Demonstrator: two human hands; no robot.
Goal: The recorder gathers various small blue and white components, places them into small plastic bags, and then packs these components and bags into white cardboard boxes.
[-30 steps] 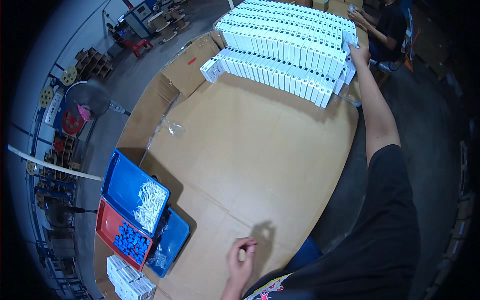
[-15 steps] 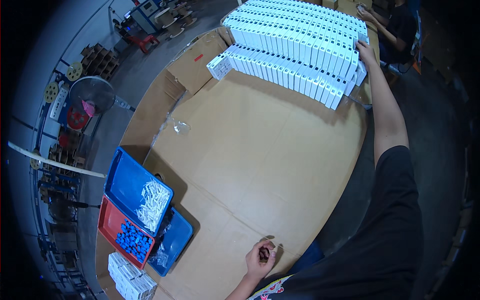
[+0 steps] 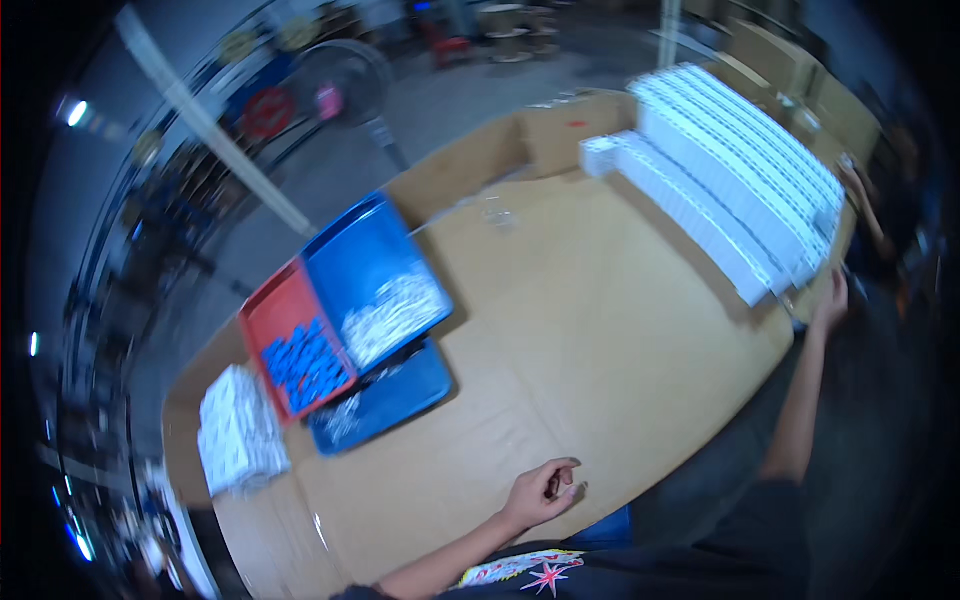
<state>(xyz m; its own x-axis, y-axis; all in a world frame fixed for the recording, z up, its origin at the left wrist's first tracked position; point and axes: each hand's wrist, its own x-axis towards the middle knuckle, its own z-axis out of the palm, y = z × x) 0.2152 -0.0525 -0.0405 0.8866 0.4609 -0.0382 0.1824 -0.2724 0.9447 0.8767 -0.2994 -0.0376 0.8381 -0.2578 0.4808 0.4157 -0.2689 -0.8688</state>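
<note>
Left hand [image 3: 545,495] is curling loosely, holding nothing visible; right hand [image 3: 832,303] is hovering beside the white boxes [image 3: 735,175], too blurred to tell its grip; they are standing in tight rows at the cardboard tabletop's [image 3: 570,300] far right; risk: fingers catching the row ends could be tipping them

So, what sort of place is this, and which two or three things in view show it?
Probably a factory or workshop assembly area: rows of matching white units cover part of a cardboard work surface, a red tray holds small blue parts, and a large spool stands in the background.
</note>
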